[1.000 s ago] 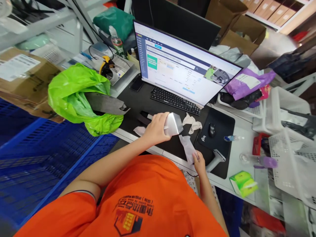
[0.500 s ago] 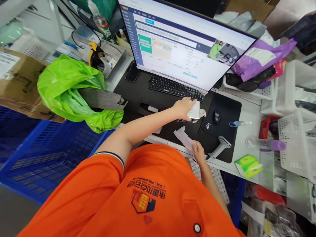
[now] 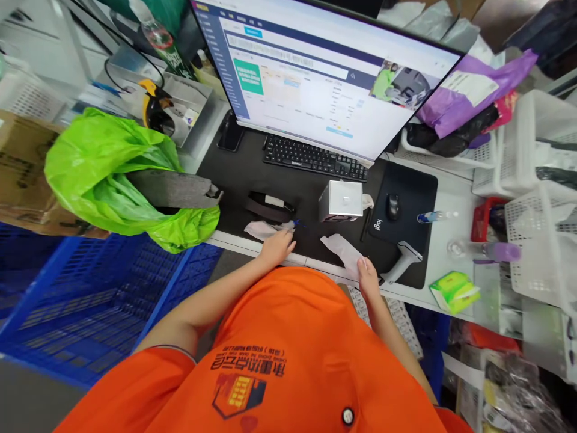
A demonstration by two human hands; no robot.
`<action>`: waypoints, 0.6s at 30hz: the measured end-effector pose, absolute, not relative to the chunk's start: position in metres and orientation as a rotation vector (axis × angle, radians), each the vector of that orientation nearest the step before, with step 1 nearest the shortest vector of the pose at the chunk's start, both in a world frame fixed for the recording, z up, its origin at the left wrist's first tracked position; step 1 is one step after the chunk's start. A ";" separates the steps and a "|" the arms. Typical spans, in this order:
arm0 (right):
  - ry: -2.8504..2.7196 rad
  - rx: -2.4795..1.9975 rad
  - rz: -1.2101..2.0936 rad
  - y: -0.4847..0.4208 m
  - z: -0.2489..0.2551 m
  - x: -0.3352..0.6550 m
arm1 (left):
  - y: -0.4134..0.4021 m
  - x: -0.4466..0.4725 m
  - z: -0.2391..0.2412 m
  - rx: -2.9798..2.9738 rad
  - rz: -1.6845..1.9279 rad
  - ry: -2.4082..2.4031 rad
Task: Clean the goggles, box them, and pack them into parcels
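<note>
Paper strip (image 3: 341,249) sits pinched in the nearly closed right hand (image 3: 368,278), on the near side of the white box (image 3: 345,199). Left of the box, the left hand (image 3: 276,248), loosely curled, is at crumpled wrapping (image 3: 260,230); whether it grips, I cannot tell.

The white worktop (image 3: 454,195) bears a flat black desk mat (image 3: 247,171), on which lie a black plastic keyboard (image 3: 311,159), a silvery-white rectangular box (image 3: 343,201) and crumpled pale paper (image 3: 258,230); a bright green soft packet (image 3: 454,292) lies directly on its right side.
</note>
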State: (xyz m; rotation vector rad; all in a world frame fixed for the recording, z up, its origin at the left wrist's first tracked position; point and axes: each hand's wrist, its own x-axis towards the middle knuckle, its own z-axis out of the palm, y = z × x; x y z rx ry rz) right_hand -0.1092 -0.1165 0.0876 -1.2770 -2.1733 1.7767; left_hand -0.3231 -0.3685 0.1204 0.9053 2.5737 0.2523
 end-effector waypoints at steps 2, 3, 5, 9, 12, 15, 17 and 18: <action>-2.210 -1.248 1.802 -0.116 0.093 -0.111 | -0.369 -0.316 0.103 0.842 0.150 2.578; -2.237 -1.229 1.812 -0.115 0.095 -0.112 | -0.367 -0.315 0.098 0.815 0.137 2.589; -2.285 -1.194 1.828 -0.113 0.100 -0.114 | -0.364 -0.313 0.094 0.777 0.110 2.599; -2.298 -1.184 1.848 -0.112 0.102 -0.116 | -0.373 -0.306 0.101 0.759 0.089 2.626; -2.300 -1.164 1.861 -0.112 0.097 -0.114 | -0.387 -0.295 0.108 0.826 0.102 2.635; -2.332 -1.054 1.835 -0.113 0.093 -0.111 | -0.398 -0.286 0.113 0.836 0.169 2.637; -2.332 -0.988 1.819 -0.113 0.092 -0.110 | -0.402 -0.283 0.113 0.739 0.236 2.668; -2.325 -0.968 1.820 -0.113 0.093 -0.111 | -0.403 -0.283 0.113 0.680 0.265 2.688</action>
